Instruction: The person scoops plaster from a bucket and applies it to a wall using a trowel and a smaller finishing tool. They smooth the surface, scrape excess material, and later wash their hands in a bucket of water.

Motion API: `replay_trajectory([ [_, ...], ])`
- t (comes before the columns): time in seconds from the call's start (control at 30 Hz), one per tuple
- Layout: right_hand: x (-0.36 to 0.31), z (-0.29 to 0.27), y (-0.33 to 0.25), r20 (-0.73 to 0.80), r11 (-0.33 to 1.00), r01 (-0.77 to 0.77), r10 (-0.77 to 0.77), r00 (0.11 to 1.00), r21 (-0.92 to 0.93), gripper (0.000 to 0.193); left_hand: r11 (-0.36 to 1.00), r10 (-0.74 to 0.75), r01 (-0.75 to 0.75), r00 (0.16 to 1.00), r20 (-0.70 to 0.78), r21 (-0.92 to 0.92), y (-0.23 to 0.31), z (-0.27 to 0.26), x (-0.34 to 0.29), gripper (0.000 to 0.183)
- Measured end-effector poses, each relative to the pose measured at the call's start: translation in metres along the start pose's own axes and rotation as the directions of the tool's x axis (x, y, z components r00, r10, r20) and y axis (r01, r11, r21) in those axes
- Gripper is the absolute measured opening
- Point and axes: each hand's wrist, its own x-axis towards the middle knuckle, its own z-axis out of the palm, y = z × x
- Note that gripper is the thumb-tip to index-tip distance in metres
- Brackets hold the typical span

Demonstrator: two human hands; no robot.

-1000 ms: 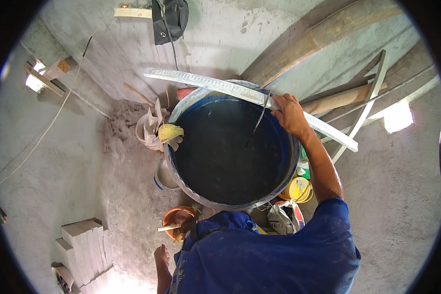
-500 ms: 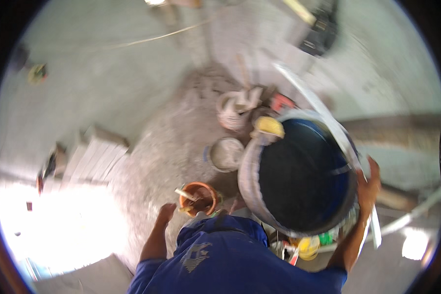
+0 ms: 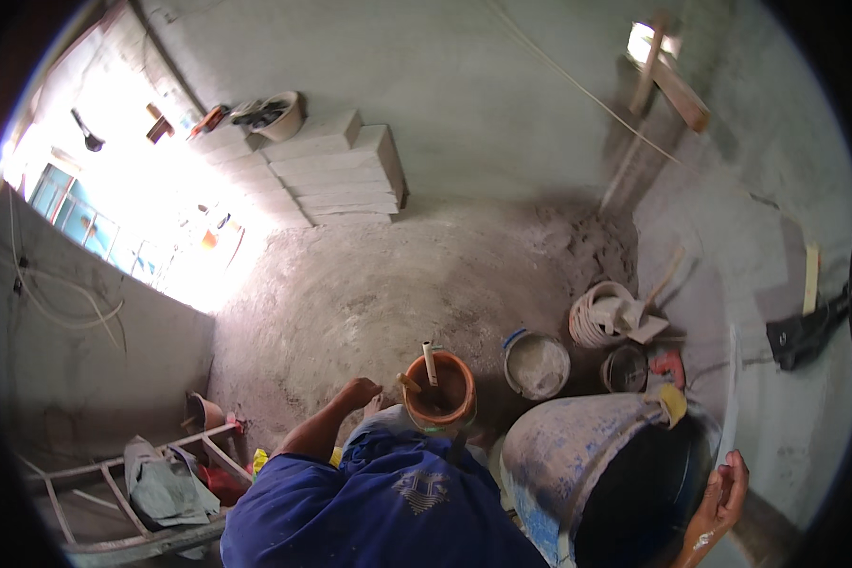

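On the right, my right hand (image 3: 724,492) has its fingers curled round the lower part of a long, thin pale bar (image 3: 733,388), which rises past the drum's far rim. Beside that hand lies a big blue drum (image 3: 563,454), tilted, with a dark interior and crusted with grey. A yellow scrap (image 3: 673,405) hangs on its rim. My left hand (image 3: 360,391) is loosely closed at my left side, with nothing visible in it. Close to it stands an orange bucket (image 3: 442,417) with reddish contents and two handles sticking out.
A pail of grey material (image 3: 537,365), stacked buckets (image 3: 596,317) and a dark pail (image 3: 625,369) stand ahead right. Pale blocks (image 3: 336,170) are piled by the far wall. A ladder-like frame (image 3: 114,497) with cloth (image 3: 166,483) lies at the near left. A cord runs along the wall.
My view has swung left, bringing the block pile and ladder-like frame into clearer sight. The pale bar has shifted with my right hand, off the drum's mouth to its far side.
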Motion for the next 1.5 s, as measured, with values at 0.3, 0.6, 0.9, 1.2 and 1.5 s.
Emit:
replay_trajectory([
  [0.3,0.012,0.115,-0.197,0.186,0.965,0.228,-0.249,0.95,0.131,0.037,0.989,-0.097,0.091,0.994,-0.046,-0.115,-0.115,0.058,-0.066,0.03],
  [0.6,0.026,0.37,-0.313,0.459,0.713,0.085,-0.533,0.711,0.696,0.04,0.127,-0.725,0.56,0.615,0.309,-0.819,-0.264,0.039,-0.117,0.039],
  [0.9,-0.092,0.686,-0.345,0.973,0.956,0.244,-0.196,0.125,0.162,0.035,0.059,-0.833,0.285,0.542,0.11,-0.957,-0.334,-0.054,-0.243,0.05],
  [1.2,-0.098,0.727,-0.428,0.702,0.97,-0.241,-0.191,-0.686,0.028,0.035,0.226,-0.267,0.132,0.961,0.068,-0.965,-0.266,-0.246,-0.257,0.042],
  [1.5,-0.022,0.842,-0.48,0.856,0.944,-0.2,-0.324,-0.403,0.264,0.02,0.311,-0.526,0.233,0.85,0.037,-0.921,-0.35,-0.305,-0.175,0.022],
])
